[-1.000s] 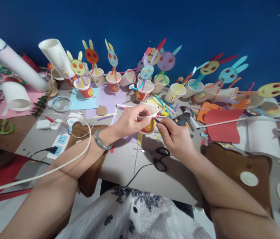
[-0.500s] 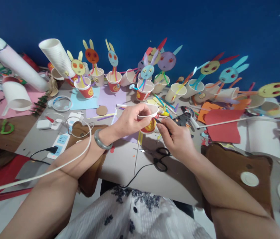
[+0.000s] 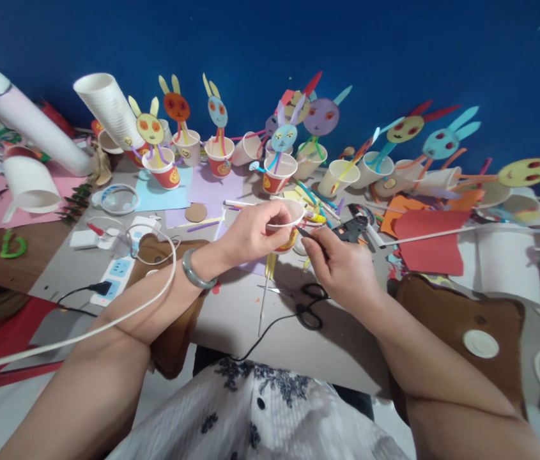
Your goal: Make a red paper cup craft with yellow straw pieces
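Note:
My left hand [image 3: 255, 231] grips a red-and-white paper cup [image 3: 291, 211] at its rim, fingers inside the mouth and thumb outside. The cup tilts above the table, and a bit of its yellow print shows under the thumb. Closed around a slim black tool [image 3: 302, 232], my right hand [image 3: 339, 259] keeps the tool's tip at the cup's right side. Whether the tip pierces the wall I cannot tell. Below the hands lie black-handled scissors [image 3: 312, 306], yellow strips [image 3: 270, 265] and a thin rod [image 3: 263, 306].
Paper cups with rabbit-faced figures [image 3: 284, 137] line the back by the blue wall. A black glue gun [image 3: 353, 227] lies beyond my right hand. To the left are a power strip [image 3: 119, 271], a white cable [image 3: 107, 332] and a roll of tape [image 3: 119, 199]. Red paper [image 3: 430, 243] lies right.
The cup has turned and tilted a little in my left hand, so less of its red side and yellow print shows. Both hands stay in nearly the same place.

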Demonstrator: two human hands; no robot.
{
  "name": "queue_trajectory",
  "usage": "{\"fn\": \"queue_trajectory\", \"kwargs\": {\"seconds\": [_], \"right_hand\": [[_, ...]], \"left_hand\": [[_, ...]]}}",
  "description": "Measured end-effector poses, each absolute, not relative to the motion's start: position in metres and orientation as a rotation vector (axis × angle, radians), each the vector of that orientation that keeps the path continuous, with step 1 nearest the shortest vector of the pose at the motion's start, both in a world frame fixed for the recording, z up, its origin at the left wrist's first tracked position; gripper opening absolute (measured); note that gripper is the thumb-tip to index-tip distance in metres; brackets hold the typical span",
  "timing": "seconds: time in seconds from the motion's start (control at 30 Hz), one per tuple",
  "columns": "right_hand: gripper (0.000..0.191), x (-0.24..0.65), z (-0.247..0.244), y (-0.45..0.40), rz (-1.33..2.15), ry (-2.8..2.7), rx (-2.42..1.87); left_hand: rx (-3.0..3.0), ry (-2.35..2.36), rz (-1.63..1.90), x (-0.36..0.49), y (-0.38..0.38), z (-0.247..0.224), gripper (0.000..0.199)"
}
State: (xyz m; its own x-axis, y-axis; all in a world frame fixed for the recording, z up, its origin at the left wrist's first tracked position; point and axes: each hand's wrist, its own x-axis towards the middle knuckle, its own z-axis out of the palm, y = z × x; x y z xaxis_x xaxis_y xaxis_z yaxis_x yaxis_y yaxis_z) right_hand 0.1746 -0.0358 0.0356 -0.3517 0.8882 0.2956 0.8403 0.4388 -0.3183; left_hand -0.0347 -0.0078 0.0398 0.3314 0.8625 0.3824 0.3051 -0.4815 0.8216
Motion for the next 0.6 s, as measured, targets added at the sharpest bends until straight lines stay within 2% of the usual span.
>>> {"fn": "queue_trajectory", "kwargs": {"seconds": [0.23, 0.37, 0.47, 0.6], "right_hand": [[0.05, 0.171, 0.037, -0.044, -0.247, -2.399, -1.542], [0.046, 0.168, 0.036, -0.045, -0.332, -2.421, -1.551], [0.045, 0.169, 0.034, -0.043, -0.23, -2.386, -1.535], [0.04, 0.172, 0.033, -0.036, 0.221, -2.297, -1.473]], "left_hand": [[2.231, 1.079, 1.125, -0.032, -0.007, 0.032, 0.02], [2.352, 1.115, 1.167, -0.031, -0.008, 0.03, 0.023], [2.417, 1.15, 1.186, -0.031, -0.008, 0.029, 0.024], [2.49, 1.175, 1.186, -0.031, -0.008, 0.027, 0.023]]}}
